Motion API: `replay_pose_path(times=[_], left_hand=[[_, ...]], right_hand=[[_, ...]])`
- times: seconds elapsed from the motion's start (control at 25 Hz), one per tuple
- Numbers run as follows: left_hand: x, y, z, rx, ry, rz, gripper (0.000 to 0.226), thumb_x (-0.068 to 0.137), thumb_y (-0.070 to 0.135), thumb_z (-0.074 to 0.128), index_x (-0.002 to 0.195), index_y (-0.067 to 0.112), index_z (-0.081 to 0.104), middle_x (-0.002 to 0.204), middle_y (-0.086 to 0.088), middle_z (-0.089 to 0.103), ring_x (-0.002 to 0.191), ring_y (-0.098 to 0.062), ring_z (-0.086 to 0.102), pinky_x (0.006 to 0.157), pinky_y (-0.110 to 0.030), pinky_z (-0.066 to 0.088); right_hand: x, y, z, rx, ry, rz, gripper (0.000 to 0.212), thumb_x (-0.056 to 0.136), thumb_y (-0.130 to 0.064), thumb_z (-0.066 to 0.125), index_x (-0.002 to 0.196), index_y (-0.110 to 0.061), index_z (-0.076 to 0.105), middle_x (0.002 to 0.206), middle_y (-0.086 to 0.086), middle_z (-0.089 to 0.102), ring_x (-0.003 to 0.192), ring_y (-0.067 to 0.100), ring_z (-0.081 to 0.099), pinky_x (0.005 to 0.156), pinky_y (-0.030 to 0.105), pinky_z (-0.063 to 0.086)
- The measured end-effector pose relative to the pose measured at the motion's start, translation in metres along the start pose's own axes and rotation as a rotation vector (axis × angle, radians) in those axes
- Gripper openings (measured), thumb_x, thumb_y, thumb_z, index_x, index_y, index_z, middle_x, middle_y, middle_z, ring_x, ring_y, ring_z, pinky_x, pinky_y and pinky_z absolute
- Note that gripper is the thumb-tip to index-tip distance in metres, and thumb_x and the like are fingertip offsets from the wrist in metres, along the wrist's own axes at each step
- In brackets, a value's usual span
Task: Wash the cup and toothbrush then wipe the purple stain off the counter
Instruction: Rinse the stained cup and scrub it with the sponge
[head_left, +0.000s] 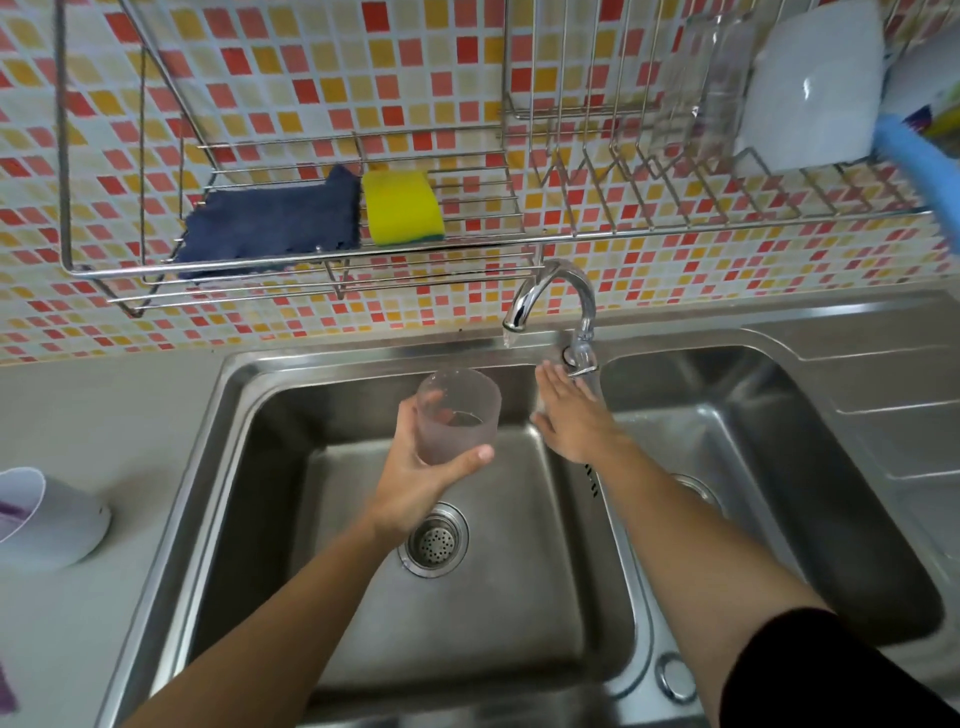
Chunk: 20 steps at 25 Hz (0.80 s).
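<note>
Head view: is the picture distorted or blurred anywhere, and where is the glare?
Head view: wide-angle bending curves the wire rack and sink rim; the edges are soft, especially the blue object at top right; glare sits on the faucet; the cup in the left hand stays fairly sharp.

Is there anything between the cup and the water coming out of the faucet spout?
Nothing visible. The cup, held in the left hand, sits just below the faucet spout over the sink, with open space between. The right hand reaches the faucet handle off to the side.
</note>
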<state>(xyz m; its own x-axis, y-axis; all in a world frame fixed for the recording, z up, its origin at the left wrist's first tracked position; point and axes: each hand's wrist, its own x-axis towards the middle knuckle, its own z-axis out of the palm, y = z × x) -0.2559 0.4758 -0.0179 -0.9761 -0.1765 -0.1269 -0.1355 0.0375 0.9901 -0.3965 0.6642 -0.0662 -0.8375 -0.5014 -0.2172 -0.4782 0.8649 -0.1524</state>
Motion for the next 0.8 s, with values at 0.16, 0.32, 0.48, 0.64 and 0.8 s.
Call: replay_pose_path(times=[0.16, 0.32, 0.48, 0.64, 0.8], left_hand=[[0.004, -0.001, 0.01, 0.008, 0.011, -0.013, 0.074, 0.063, 0.029, 0.085, 0.124, 0.024, 0.044, 0.124, 0.004, 0.054, 0.118, -0.016, 0.054, 0.093, -0.027, 0.051], [0.019, 0.004, 0.026, 0.045, 0.053, -0.041, 0.07, 0.066, 0.03, 0.084, 0.125, 0.021, 0.047, 0.121, 0.003, 0.059, 0.112, -0.012, 0.059, 0.088, -0.025, 0.054], [0.036, 0.013, 0.046, 0.148, 0.076, -0.092, 0.065, 0.068, 0.045, 0.079, 0.124, 0.028, 0.051, 0.114, 0.007, 0.063, 0.103, -0.011, 0.061, 0.067, -0.015, 0.054], [0.051, 0.014, 0.055, 0.287, 0.092, -0.159, 0.057, 0.062, 0.06, 0.075, 0.109, 0.035, 0.055, 0.103, 0.012, 0.063, 0.092, -0.007, 0.064, 0.083, -0.027, 0.056], [0.047, 0.017, 0.057, 0.38, 0.048, -0.13, 0.053, 0.069, 0.056, 0.074, 0.106, 0.028, 0.05, 0.094, 0.011, 0.065, 0.063, 0.004, 0.065, 0.067, -0.011, 0.049]], right_hand=[[0.002, 0.001, 0.007, -0.034, -0.062, 0.004, 0.066, 0.1, -0.039, 0.026, 0.148, -0.01, -0.008, 0.156, 0.005, -0.017, 0.143, 0.019, -0.016, 0.114, 0.034, -0.007], [-0.034, 0.007, 0.027, 0.1, 0.064, 0.131, 0.065, 0.099, -0.039, 0.028, 0.148, -0.01, -0.003, 0.157, 0.007, -0.011, 0.145, 0.021, -0.009, 0.116, 0.039, -0.002], [-0.072, 0.006, 0.052, 0.101, 0.109, 0.308, 0.067, 0.098, -0.043, 0.023, 0.148, -0.008, -0.002, 0.157, 0.01, -0.011, 0.145, 0.023, -0.007, 0.116, 0.042, 0.002], [-0.084, 0.004, 0.065, 0.111, 0.122, 0.389, 0.067, 0.097, -0.042, 0.026, 0.148, -0.007, -0.001, 0.157, 0.011, -0.008, 0.145, 0.026, -0.003, 0.116, 0.044, 0.007], [-0.085, 0.005, 0.07, 0.122, 0.129, 0.39, 0.068, 0.097, -0.039, 0.03, 0.148, -0.008, -0.002, 0.157, 0.01, -0.007, 0.145, 0.027, -0.002, 0.116, 0.044, 0.008]])
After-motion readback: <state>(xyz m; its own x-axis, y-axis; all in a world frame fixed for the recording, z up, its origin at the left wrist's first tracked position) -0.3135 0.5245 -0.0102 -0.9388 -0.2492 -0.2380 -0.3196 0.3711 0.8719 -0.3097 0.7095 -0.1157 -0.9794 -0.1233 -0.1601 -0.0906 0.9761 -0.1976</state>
